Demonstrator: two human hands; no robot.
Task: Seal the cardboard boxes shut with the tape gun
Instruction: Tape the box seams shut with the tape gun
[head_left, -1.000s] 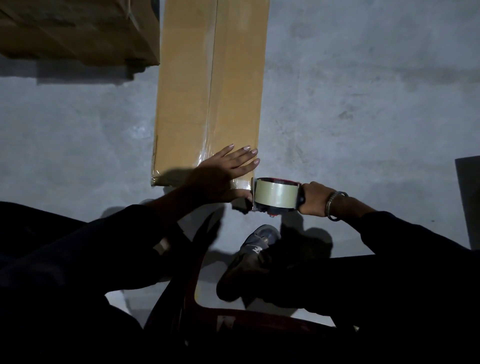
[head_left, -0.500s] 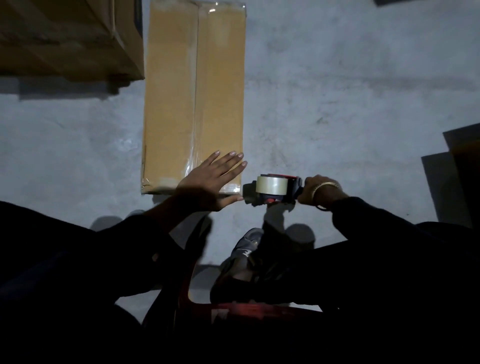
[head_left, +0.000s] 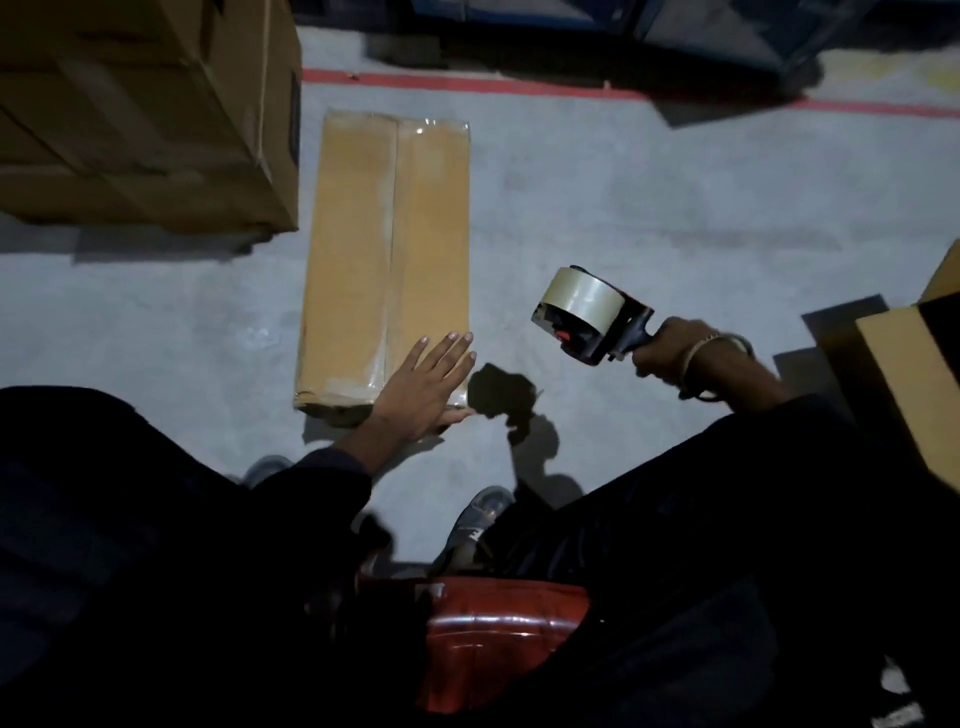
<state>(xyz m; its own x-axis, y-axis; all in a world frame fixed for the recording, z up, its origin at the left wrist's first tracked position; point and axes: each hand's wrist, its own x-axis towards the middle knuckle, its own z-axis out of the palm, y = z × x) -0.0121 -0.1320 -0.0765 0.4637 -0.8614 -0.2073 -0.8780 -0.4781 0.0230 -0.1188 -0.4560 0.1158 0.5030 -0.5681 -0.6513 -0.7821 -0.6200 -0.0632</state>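
A long flat cardboard box (head_left: 384, 249) lies on the grey floor, with clear tape along its centre seam and over its near end. My left hand (head_left: 426, 387) lies flat, fingers straight, on the box's near right corner. My right hand (head_left: 675, 351) grips the handle of the tape gun (head_left: 592, 317), which carries a roll of clear tape. The gun is lifted off the box and held in the air to its right, apart from it.
A large cardboard carton (head_left: 140, 114) stands at the far left beside the flat box. Another cardboard box (head_left: 914, 374) sits at the right edge. A red floor line (head_left: 467, 83) runs across the back. A red stool (head_left: 498, 644) and my shoe (head_left: 478, 519) are below.
The tape gun has left the near end of the box, rising and moving right. My left hand stays flat on the box's near corner. The view has tilted up.
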